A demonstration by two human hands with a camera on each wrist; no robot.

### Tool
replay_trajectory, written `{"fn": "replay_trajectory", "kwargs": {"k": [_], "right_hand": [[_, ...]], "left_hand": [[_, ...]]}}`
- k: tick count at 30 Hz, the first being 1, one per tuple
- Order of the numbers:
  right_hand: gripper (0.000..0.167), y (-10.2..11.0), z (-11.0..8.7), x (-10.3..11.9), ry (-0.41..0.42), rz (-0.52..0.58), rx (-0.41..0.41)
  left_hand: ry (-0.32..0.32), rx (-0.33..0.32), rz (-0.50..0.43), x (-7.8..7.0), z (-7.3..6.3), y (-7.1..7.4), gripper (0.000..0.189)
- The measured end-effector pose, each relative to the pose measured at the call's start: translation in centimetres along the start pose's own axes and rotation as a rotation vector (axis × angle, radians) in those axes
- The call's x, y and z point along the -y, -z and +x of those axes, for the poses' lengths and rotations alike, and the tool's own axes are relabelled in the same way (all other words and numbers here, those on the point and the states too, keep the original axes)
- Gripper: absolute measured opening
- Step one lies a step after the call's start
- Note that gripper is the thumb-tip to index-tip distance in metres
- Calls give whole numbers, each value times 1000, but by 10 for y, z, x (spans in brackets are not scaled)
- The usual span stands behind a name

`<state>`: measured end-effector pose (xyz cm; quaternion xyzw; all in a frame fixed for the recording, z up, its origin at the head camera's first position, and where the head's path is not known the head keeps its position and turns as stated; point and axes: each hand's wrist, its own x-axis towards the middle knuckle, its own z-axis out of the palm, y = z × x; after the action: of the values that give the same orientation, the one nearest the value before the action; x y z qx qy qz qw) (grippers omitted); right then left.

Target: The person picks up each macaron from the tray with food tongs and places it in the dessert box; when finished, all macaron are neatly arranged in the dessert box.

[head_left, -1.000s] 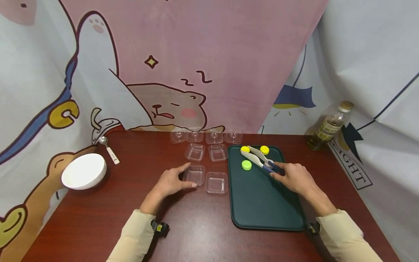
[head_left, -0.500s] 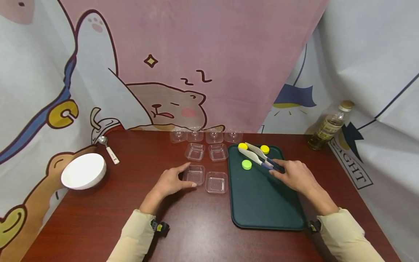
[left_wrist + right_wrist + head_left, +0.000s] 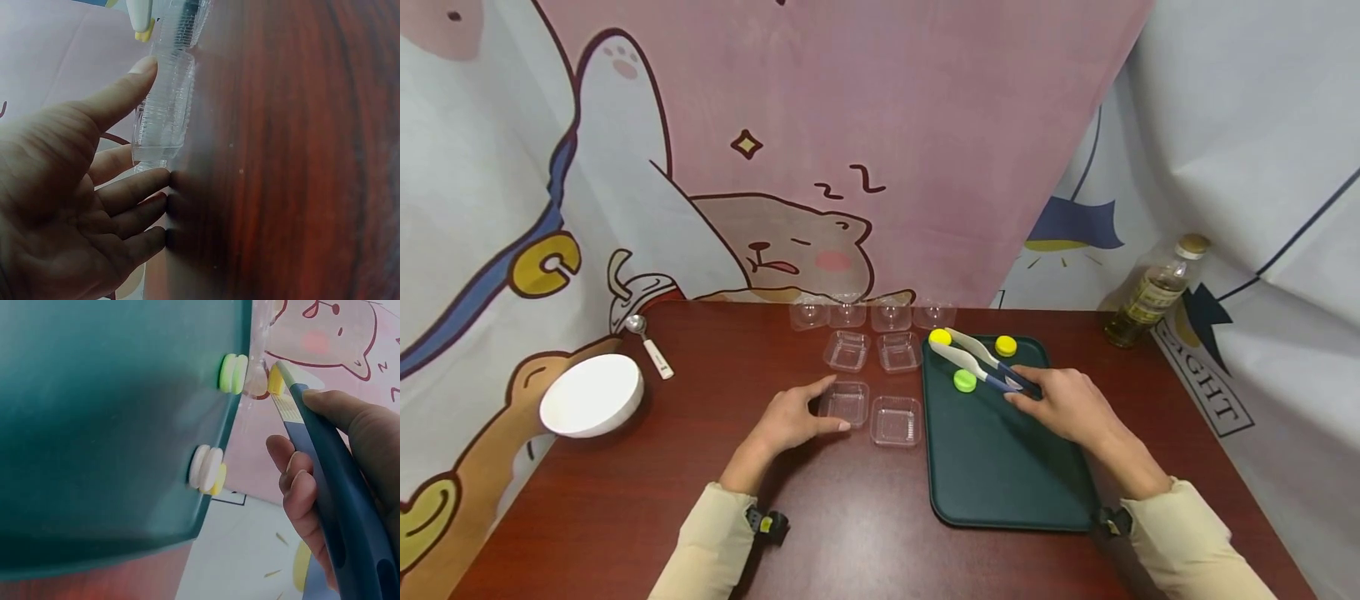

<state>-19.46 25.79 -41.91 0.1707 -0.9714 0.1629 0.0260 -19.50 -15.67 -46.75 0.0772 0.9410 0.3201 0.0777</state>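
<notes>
Left hand (image 3: 790, 419): we hold the near-left clear box (image 3: 847, 405) loosely, thumb by its near edge, index finger by its far corner; how hard we press, we cannot tell. The box looks light, so a nudge from the thumb could skid it.
Right hand (image 3: 1071, 408): our fingers grip the tongs (image 3: 344, 494) well behind their pale tips, so a small twist of the wrist could swing those tips widely.
Yellow macaron (image 3: 940, 337): we have it pinched at the tong tips, above the tray's far left corner. Too hard a squeeze could crack it; too slack a one could drop it.
Green macaron (image 3: 965, 381): it sits on the tray (image 3: 1000, 492) just below the tongs, where a dipping arm could knock it.
Pale macaron (image 3: 206, 467): it stays partly hidden from our head view by the tongs, so we could bump it unseen.
Near-right clear box (image 3: 896, 421): it stands between our held box and the tray; a low tong pass could catch its rim.
</notes>
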Motion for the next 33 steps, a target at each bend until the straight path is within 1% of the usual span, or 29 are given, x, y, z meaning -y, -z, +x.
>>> {"fn": "replay_trajectory", "kwargs": {"k": [11, 16, 22, 29, 33], "right_hand": [[50, 1, 2, 16, 40, 11, 1], [48, -3, 4, 24, 59, 29, 1], [48, -10, 5, 35, 88, 31, 5], [46, -19, 10, 50, 153, -24, 16], [46, -21, 11, 59, 179, 5, 31]], "left_hand": [[-1, -5, 0, 1, 1, -1, 90], [-11, -13, 8, 2, 1, -1, 88], [-5, -9, 1, 1, 1, -2, 89], [8, -4, -2, 1, 0, -2, 89], [7, -7, 11, 1, 2, -2, 90]]}}
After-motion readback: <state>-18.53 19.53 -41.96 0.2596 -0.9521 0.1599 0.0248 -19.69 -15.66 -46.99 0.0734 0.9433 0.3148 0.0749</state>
